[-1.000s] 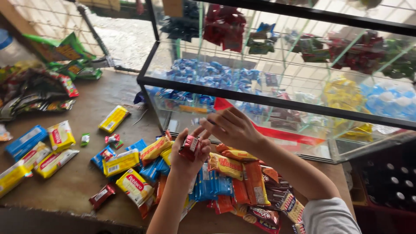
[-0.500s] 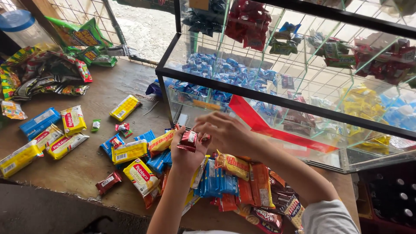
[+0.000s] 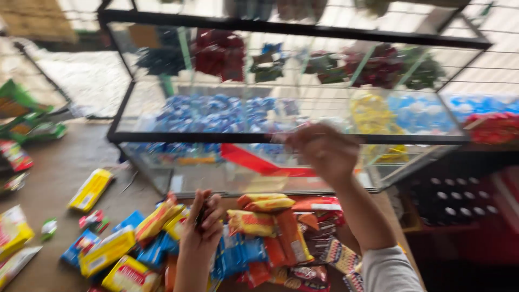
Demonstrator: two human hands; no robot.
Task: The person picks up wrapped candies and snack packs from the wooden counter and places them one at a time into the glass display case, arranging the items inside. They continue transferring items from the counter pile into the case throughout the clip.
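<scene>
My left hand (image 3: 203, 224) is low over a heap of snack packets (image 3: 270, 227), with its fingers closed on a small dark red packet (image 3: 201, 216). My right hand (image 3: 324, 148) is raised in front of the black-framed glass display case (image 3: 216, 138), close to its lower front bar. Motion blur hides whether its fingers hold anything. Blue wrapped sweets (image 3: 216, 113) lie inside the case behind the glass.
Yellow, blue and orange packets are scattered on the brown counter (image 3: 65, 162), one yellow pack (image 3: 91, 189) lying apart at the left. Green bags (image 3: 21, 113) sit at the far left. A dark crate of bottles (image 3: 459, 205) stands at the right.
My hands have separated: the right one rose from the red packet toward the case front, and the left one stayed low with the packet. The view swung right and blurred.
</scene>
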